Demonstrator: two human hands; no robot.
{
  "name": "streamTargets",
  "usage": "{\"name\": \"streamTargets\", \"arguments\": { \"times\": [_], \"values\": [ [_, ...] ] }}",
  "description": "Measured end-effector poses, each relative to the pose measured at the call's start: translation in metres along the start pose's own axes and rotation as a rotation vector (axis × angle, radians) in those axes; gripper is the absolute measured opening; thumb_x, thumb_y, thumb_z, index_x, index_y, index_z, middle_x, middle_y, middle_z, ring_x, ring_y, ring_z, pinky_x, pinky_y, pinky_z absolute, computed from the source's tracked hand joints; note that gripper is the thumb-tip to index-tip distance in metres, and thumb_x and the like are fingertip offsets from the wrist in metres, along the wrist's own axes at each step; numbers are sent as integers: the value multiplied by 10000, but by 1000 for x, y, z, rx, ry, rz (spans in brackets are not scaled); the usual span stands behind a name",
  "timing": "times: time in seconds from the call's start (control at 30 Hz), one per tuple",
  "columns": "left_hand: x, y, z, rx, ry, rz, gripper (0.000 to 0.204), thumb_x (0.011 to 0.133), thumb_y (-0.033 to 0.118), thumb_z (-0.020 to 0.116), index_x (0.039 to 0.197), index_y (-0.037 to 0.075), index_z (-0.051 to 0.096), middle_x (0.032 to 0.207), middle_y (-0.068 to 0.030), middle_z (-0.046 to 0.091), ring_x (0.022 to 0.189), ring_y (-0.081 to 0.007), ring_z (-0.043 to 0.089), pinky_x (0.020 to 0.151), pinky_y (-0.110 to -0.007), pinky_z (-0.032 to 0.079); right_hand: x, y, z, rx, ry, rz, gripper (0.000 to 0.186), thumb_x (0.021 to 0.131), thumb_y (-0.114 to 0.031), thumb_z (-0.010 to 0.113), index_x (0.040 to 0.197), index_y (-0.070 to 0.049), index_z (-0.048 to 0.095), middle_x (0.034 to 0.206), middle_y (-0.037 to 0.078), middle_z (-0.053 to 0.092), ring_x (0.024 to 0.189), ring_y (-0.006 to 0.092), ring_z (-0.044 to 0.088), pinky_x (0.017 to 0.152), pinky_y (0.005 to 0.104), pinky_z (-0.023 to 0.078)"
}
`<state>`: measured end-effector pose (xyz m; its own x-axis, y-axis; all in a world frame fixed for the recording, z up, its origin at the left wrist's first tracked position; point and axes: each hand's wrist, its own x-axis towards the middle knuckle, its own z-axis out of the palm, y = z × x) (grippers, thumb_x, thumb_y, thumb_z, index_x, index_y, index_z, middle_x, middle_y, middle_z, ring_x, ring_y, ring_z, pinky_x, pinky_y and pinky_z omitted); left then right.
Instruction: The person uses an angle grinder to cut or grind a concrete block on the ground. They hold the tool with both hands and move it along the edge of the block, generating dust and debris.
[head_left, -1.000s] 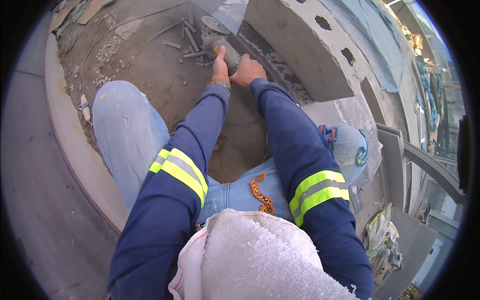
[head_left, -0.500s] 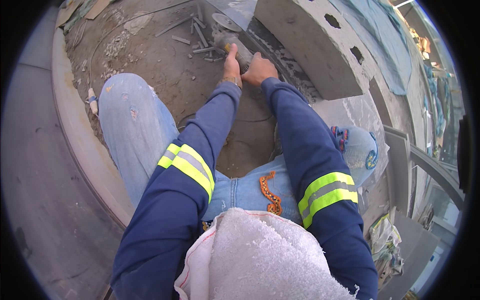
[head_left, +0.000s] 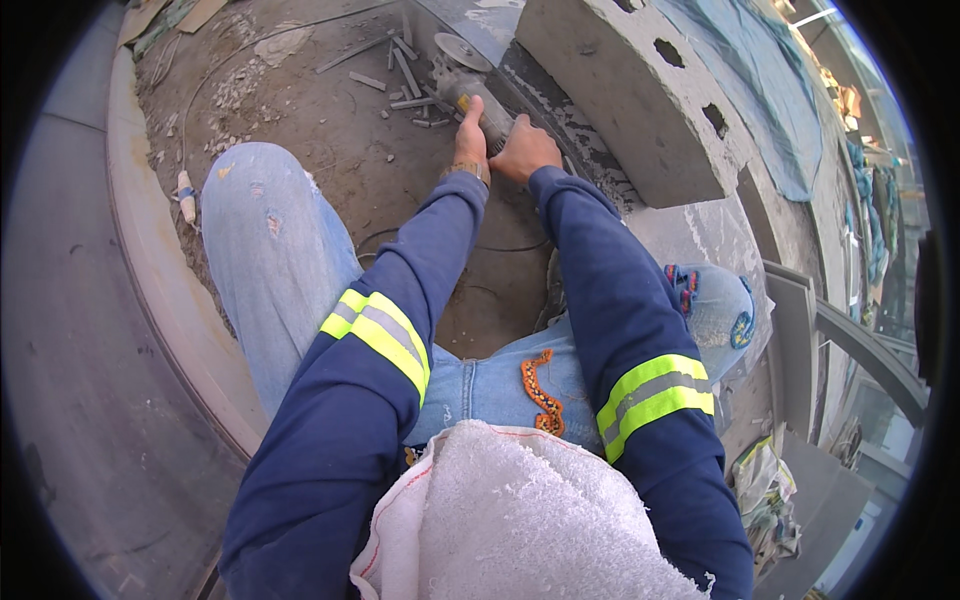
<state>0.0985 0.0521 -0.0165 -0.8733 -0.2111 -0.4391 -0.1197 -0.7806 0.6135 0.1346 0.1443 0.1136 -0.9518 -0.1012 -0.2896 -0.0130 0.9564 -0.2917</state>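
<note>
My left hand (head_left: 470,142) and my right hand (head_left: 530,152) are closed around the body of a dusty grey-and-yellow angle grinder (head_left: 454,84), thumbs toward each other. Its pale round disc (head_left: 459,47) is at the far end, close to the edge of a grey sheet or slab (head_left: 433,15) lying along the right. Just beyond my right hand stands a grey concrete block (head_left: 615,105) with holes. Several narrow cut strips (head_left: 405,70) lie left of the grinder on the dusty ground. Whether the disc touches anything is unclear.
My bent knees frame the hands. A cable (head_left: 183,130) with a white connector (head_left: 186,197) runs along the left, beside a curved pale edge (head_left: 135,180). At right are blue sheeting (head_left: 760,110), grey metal profiles (head_left: 790,340) and a crumpled bag (head_left: 760,475). A white towel (head_left: 510,510) hangs below me.
The whole view has shifted a little to the right in the picture, grinder and block alike. Both hands keep their grip, with no clear movement against their surroundings.
</note>
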Motion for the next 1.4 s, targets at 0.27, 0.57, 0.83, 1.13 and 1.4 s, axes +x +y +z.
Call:
{"name": "streamTargets", "arguments": {
  "times": [0.27, 0.57, 0.83, 1.13, 1.4],
  "values": [
    [-5, -5, -1, -22, 7, -31, 622, 980, 509, 649, 1350, 12, 595, 1294, -106, 657, 1176, -265, 610, 1045, -396, 456, -5, 4, 1, -9, 10, 3, 780, 697, -371, 857, 1277, 40, 536, 1182, 281, 701, 1126, 425, 686, 991, 464, 548],
    [-9, -1, 7, -51, 22, -19, 593, 983, 496, 643, 1324, 11, 610, 1249, -105, 665, 1126, -252, 626, 1017, -381, 469, -3, -1, -2, -24, 5, 17, 794, 705, -383, 842, 1300, 39, 528, 1177, 270, 705, 1137, 409, 686, 986, 462, 548],
    [-20, -3, 5, -107, 28, 15, 615, 974, 507, 656, 1311, -5, 616, 1226, -92, 668, 1077, -237, 626, 982, -361, 475, 3, -8, 1, -36, -3, 41, 773, 735, -331, 798, 1344, 47, 508, 1203, 280, 694, 1145, 414, 681, 992, 461, 543],
    [-7, 4, -6, -91, 55, 26, 641, 962, 501, 682, 1319, -27, 612, 1240, -88, 668, 1088, -226, 621, 981, -353, 469, 9, -21, 5, -39, 14, 5, 760, 729, -338, 803, 1315, 53, 519, 1196, 298, 690, 1142, 434, 677, 994, 476, 540],
    [-31, 23, 17, -83, 44, -36, 701, 965, 500, 675, 1383, -54, 573, 1311, -104, 640, 1160, -228, 595, 1026, -338, 440, 16, -17, 3, -48, 37, 39, 729, 736, -350, 793, 1288, 50, 533, 1192, 306, 687, 1140, 441, 675, 990, 483, 540]
  ]
}}
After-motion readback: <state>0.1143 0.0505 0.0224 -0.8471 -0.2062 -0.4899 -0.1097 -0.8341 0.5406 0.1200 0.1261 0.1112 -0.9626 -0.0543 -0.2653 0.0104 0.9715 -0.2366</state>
